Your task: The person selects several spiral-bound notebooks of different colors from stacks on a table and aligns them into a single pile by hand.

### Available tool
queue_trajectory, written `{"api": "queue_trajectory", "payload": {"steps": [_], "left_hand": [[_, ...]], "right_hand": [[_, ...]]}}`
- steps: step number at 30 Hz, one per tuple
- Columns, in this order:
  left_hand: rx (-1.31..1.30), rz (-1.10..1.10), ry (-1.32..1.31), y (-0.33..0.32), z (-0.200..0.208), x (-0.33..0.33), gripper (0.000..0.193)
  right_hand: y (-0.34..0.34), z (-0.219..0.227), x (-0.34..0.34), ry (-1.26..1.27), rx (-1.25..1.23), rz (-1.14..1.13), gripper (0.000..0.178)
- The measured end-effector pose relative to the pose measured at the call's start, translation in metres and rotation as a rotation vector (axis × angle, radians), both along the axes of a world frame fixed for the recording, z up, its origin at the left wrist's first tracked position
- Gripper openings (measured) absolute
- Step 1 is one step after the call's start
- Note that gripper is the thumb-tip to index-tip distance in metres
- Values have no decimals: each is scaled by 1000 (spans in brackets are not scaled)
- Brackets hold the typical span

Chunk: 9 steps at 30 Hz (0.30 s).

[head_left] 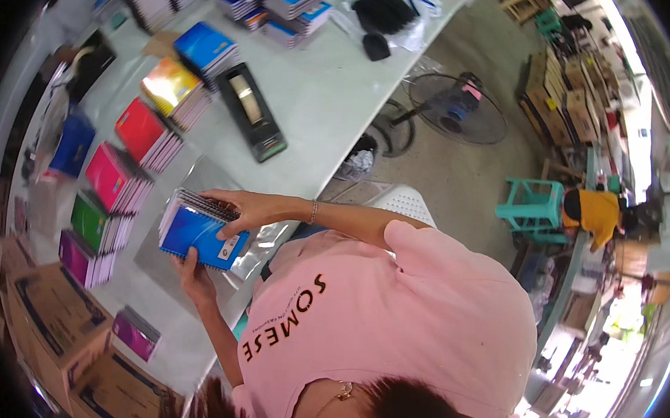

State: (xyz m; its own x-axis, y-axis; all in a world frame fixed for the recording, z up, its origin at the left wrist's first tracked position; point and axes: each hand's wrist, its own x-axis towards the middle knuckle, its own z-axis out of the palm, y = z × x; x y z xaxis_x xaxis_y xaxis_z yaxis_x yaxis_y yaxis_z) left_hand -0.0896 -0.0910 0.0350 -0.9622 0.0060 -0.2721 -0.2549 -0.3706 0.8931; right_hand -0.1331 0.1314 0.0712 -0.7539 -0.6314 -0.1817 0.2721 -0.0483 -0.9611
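A small stack of spiral notebooks (194, 230) with a blue cover on top is between my hands above the table's near edge. My right hand (253, 209) lies over its spiral-bound upper side, the thumb pressed on the blue cover and the fingers reaching across the wire. Against the lower edge, my left hand (197, 273) grips with its thumb on the cover; its other fingers are hidden beneath. Under the stack spreads a clear plastic sheet or bag (266, 243). Beyond it stand small notebook piles: purple (82, 265), green (92, 219), pink (112, 174) and red (142, 129).
Yellow (171, 85) and blue (205, 44) piles continue the row beside a long black device (250, 114). A purple notebook (136, 333) lies near cardboard boxes (60, 310). A floor fan (458, 109) stands past the table edge. A co-worker's arm (62, 54) shows far left.
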Motion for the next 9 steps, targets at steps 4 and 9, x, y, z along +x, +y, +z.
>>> {"api": "queue_trajectory", "payload": {"steps": [4,9], "left_hand": [[233,-38,-81,70,32,-34,48],[326,-98,-45,148,30,-82,49]], "right_hand": [[57,3,5,-46,-150,-267,92],[113,1,7,-84,-391,-495,97]]}}
